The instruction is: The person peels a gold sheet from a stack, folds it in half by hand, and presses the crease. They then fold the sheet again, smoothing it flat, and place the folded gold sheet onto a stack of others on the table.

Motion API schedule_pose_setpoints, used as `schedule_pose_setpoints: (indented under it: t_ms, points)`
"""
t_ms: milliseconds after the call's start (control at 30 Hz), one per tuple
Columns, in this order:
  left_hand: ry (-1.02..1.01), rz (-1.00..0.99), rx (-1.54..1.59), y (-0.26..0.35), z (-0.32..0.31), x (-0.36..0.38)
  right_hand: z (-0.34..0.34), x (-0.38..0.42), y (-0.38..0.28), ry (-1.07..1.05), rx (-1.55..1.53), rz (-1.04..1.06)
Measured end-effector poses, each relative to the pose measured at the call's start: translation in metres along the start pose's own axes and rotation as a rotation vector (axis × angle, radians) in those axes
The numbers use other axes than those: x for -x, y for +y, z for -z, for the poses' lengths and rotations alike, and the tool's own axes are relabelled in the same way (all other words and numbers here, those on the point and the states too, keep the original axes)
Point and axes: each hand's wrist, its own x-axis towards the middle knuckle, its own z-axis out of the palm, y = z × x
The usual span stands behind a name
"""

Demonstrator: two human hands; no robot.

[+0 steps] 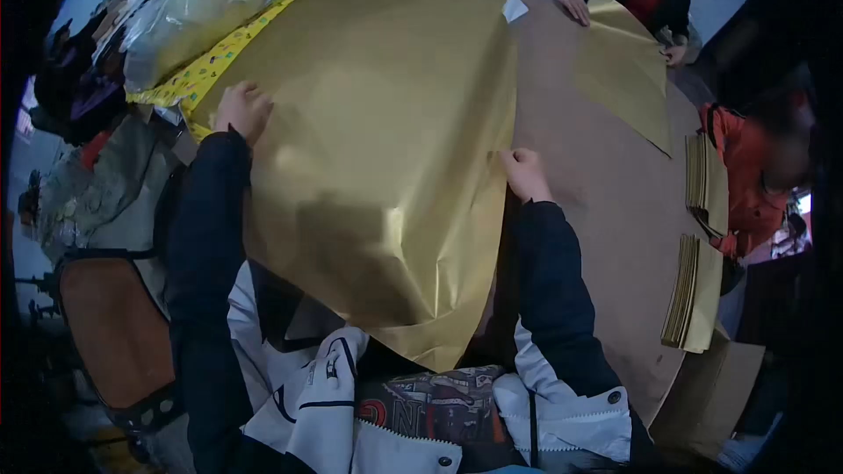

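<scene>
A large sheet of gold wrapping paper (pixel 386 88) spreads over the table in front of me, its near end hanging creased over the edge toward my lap. My left hand (pixel 246 112) is closed on the sheet's left edge, fingers curled. At the right edge, my right hand (pixel 527 175) pinches the paper between thumb and fingers. Yellow patterned paper (pixel 211 70) shows under the sheet along its left and far sides. A small white scrap (pixel 515 6) lies by the far right corner.
Across the brown table (pixel 597 237), another person's hands (pixel 575 7) hold a smaller gold sheet (pixel 619 66). Folded gold stacks (pixel 694 294) line the right edge, near a person in red (pixel 746 180). Clear plastic wrap (pixel 211 4) is piled at left; a brown chair (pixel 114 329) stands below.
</scene>
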Motion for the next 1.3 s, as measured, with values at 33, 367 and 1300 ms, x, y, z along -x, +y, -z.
schedule_pose_setpoints:
  t_ms: [33, 367, 1300]
  points:
    - [-0.017, 0.115, -0.231, 0.019, 0.011, -0.003, 0.003, 0.006, -0.013, -0.002, 0.041, -0.013]
    - [-0.153, 0.446, -0.292, 0.023, 0.025, -0.030, 0.001, 0.000, -0.012, 0.067, 0.094, -0.079]
    - [0.029, -0.354, 1.398, 0.334, 0.195, 0.057, 0.274, 0.278, -0.158, 1.291, -0.363, 0.800]
